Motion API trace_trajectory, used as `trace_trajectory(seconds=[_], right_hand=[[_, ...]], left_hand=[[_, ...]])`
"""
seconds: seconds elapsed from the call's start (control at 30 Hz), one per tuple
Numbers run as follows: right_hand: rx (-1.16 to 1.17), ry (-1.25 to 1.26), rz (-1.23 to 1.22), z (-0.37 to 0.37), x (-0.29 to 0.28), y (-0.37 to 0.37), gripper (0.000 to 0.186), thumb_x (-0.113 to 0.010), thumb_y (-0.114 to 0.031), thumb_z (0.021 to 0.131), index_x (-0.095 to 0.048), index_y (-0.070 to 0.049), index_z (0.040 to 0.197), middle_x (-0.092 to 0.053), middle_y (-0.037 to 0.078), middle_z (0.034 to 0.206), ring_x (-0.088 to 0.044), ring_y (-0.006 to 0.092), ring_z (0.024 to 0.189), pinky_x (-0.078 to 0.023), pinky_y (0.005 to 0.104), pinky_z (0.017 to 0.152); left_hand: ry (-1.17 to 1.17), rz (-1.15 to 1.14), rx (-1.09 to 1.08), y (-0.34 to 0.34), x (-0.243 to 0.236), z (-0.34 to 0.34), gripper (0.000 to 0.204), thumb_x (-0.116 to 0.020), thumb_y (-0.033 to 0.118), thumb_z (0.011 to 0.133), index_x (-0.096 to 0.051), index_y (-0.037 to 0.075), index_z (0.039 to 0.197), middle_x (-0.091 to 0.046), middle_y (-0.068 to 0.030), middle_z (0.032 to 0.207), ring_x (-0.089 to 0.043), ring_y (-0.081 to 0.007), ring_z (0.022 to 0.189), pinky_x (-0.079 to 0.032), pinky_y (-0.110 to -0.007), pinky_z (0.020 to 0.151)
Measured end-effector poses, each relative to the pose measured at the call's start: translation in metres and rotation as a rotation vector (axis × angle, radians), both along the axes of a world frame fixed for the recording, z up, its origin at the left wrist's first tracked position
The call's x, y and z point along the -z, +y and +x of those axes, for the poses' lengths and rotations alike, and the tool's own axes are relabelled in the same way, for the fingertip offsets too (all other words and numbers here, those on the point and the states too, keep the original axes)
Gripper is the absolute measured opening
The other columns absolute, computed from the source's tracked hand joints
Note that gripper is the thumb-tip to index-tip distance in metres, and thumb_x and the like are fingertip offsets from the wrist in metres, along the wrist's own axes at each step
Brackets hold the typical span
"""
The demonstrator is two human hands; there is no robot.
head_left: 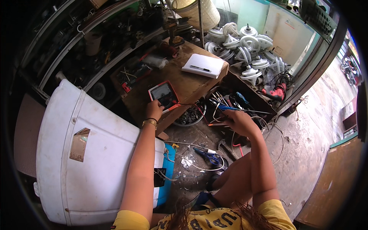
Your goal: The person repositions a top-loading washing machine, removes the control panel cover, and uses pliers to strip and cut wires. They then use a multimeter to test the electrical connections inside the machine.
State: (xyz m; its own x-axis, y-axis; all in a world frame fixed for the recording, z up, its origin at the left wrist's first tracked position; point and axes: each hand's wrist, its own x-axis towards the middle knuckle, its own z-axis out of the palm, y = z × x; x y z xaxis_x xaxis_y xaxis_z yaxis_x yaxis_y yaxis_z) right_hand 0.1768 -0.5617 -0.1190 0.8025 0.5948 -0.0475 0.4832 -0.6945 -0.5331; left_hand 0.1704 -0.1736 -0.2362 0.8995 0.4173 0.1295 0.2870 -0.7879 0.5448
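Note:
A multimeter [163, 94] with an orange-red rim and grey screen lies tilted near the front edge of the wooden table. My left hand [154, 110] is closed at its lower left side, fingers against the face by the dial. Red and black test leads [189, 104] run from it to the right. My right hand [240, 122] is bent with its fingers drawn together, over the floor in front of a tool drawer [249, 91]. What those fingers hold is hidden; a slim orange-tipped piece [216, 124] shows just left of them.
A notebook with a pen [201, 69] lies on the table. White pulley-like parts [251, 50] are heaped behind the drawer, beside a red power drill [275, 92]. Blue-handled scissors [209, 156], a hammer [227, 148] and cable lie on the floor. A large white casing [99, 153] stands left.

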Motion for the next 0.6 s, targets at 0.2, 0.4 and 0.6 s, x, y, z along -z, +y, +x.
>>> trace_trajectory(seconds=[0.2,0.4,0.6], right_hand=[[0.104,0.002,0.038,0.011,0.008,-0.003,0.026,-0.064,-0.020,0.082,-0.066,-0.008,0.106,-0.066,0.021,0.090,-0.062,0.0386,0.092,-0.048,0.0453,0.078],[0.227,0.119,0.231,0.017,0.029,0.023,0.058,-0.073,-0.018,0.078,-0.047,-0.009,0.129,-0.066,0.017,0.095,-0.064,0.0286,0.090,-0.048,0.0378,0.079],[0.146,0.245,0.367,0.005,0.087,0.117,0.071,-0.077,-0.028,0.072,-0.043,-0.016,0.134,-0.064,0.019,0.109,-0.063,0.0364,0.099,-0.050,0.0432,0.084]], left_hand=[[0.103,0.232,0.220,0.007,0.000,0.013,0.021,-0.076,0.005,0.069,-0.067,0.003,0.088,-0.068,-0.0163,0.086,-0.066,-0.0324,0.086,-0.052,-0.039,0.078],[0.034,0.184,0.388,0.018,-0.010,0.005,0.022,-0.074,0.005,0.069,-0.066,0.004,0.090,-0.066,-0.0167,0.090,-0.064,-0.0338,0.089,-0.051,-0.042,0.080],[0.027,0.177,0.132,-0.003,-0.004,0.000,0.024,-0.075,0.008,0.069,-0.068,0.006,0.091,-0.068,-0.0166,0.090,-0.065,-0.0324,0.088,-0.052,-0.040,0.080]])
